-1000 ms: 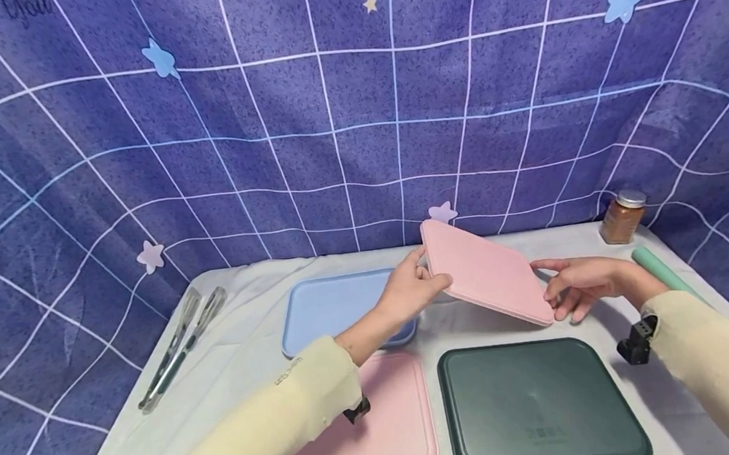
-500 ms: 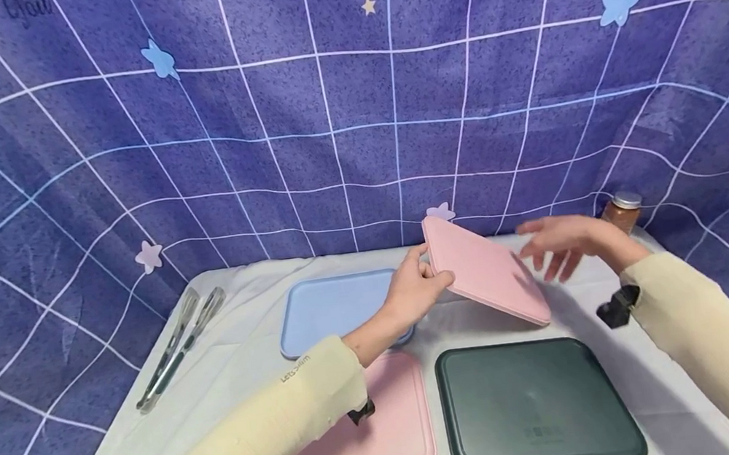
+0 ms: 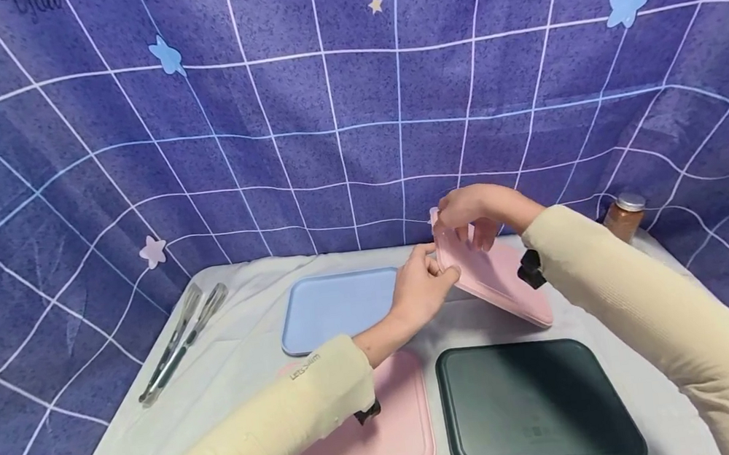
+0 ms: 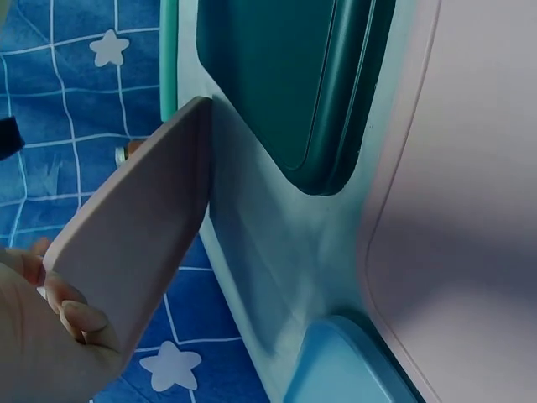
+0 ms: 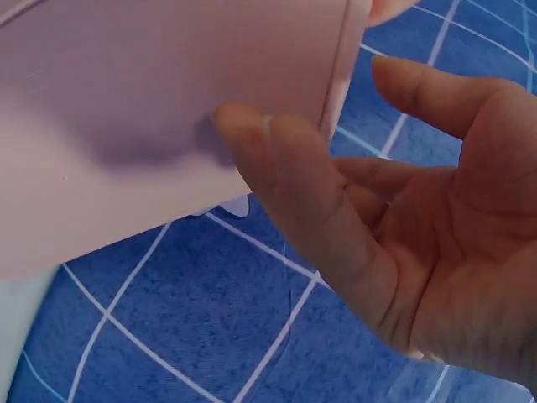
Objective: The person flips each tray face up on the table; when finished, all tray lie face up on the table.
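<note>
Close to the near edge of the white-clothed table (image 3: 232, 357), a flat pink board (image 3: 385, 445) is lying below the left sleeve (image 3: 277, 419), whose cuff is showing "LETS" and a blurred second word. Toward the right edge, a dark green board (image 3: 533, 405) is lying beside it, bearing a mark too faint to read.

Farther in, the left hand (image 3: 421, 281) is gripping the tilted pink board (image 3: 497, 277) by its left edge, thumb lying on the upper face; this board is slanting down rightward, between the dark green board and the far edge. The right hand (image 3: 471, 210) is hanging loosely spread at its raised corner; the right wrist view is showing one fingertip before the face, though contact I cannot tell.

A blue tray (image 3: 342, 306) is lying near the far edge, metal tongs (image 3: 181, 344) along the left. The left wrist view is showing a green roll (image 4: 168, 59) that the right sleeve (image 3: 642, 303) is covering in the head view. A jar (image 3: 625, 215) is standing at the far right corner. Behind, a purple curtain (image 3: 366, 110) is bearing "You" twice.
</note>
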`<state>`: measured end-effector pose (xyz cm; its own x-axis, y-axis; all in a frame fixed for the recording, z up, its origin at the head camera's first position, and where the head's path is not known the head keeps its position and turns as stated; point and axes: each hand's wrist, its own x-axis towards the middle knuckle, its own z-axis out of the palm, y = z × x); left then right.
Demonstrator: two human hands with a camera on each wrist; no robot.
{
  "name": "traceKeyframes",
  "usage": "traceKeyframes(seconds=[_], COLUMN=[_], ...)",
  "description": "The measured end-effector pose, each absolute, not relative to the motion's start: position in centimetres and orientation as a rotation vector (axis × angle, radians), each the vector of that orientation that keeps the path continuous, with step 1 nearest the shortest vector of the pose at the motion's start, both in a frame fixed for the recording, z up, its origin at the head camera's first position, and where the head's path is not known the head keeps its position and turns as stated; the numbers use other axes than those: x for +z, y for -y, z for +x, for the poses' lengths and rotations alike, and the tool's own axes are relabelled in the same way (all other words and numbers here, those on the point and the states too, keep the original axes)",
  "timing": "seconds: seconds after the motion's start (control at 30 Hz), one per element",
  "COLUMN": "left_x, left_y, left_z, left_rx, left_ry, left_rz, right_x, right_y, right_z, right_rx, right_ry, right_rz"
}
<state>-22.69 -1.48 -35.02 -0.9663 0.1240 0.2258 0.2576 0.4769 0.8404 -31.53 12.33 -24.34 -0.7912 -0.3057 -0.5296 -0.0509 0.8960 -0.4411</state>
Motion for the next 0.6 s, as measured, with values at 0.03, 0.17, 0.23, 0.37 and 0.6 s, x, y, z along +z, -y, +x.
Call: traceKeyframes(seconds=[0.03,0.17,0.23,0.37,0.6], left_x=[-35.0,-34.7,-34.6,-34.2,-33.8], left_y=[1.5,1.3,1.2,1.0,0.5], left_z=[-22.6,-22.5,-22.5,-22.6,-22.5], left_rx=[-1.496,-1.477,-1.464,-1.446,-1.445], left_ry=[2.588,2.599,2.599,2.593,2.589], left_rz=[-0.334,-0.322,-0.325,-0.33,-0.339], right_x=[-24.4,-24.5,-24.4,-24.1,-23.6], right_y=[-12.0,-11.1,-10.9,-10.5,-10.4], right_z=[-31.6,-32.0,-32.1,-32.2,-32.2], right_rx=[-0.519,-0.436,-0.403,-0.366,-0.369], right_ry=[-2.451,-2.486,-2.499,-2.508,-2.502], right_rz=[-0.259,-0.256,-0.247,-0.24,-0.22])
